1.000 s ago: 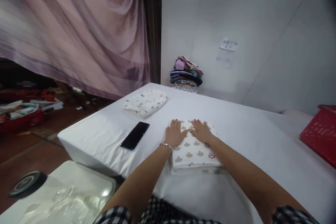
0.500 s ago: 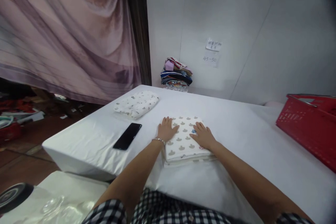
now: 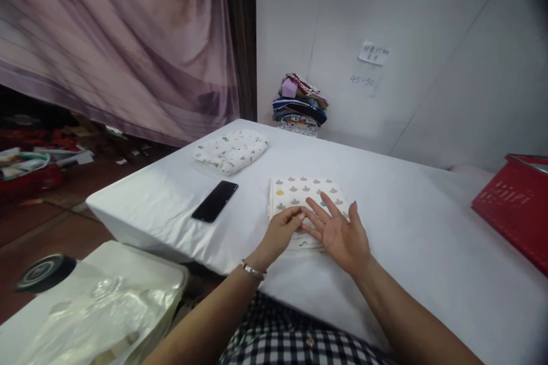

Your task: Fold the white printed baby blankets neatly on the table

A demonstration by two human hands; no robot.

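Observation:
My left hand (image 3: 280,234) is above the near left part of a folded white cloth (image 3: 295,189) printed with rows of grey shapes and a few coloured ones. Its thumb and fingers are pinched together against the fingertips of my right hand (image 3: 345,236). Whatever lies in that pinch, if anything, is too small to make out. The right hand is held palm up with fingers spread, over the right side of the cloth. Both hands cover part of the cloth, which lies flat on a white-covered table (image 3: 411,222).
A black phone (image 3: 215,201) lies left of the cloth, with a second patterned white cloth (image 3: 231,151) beyond it. At right stands a red basket (image 3: 514,205). Folded fabrics (image 3: 299,104) are stacked by the wall. Clear plastic (image 3: 107,308) and a black roundish object (image 3: 46,272) are at lower left.
Both hands have come up off the folded cloth, where they lay flat, and met above it. The right hand has turned palm up, and the left has closed into a pinch.

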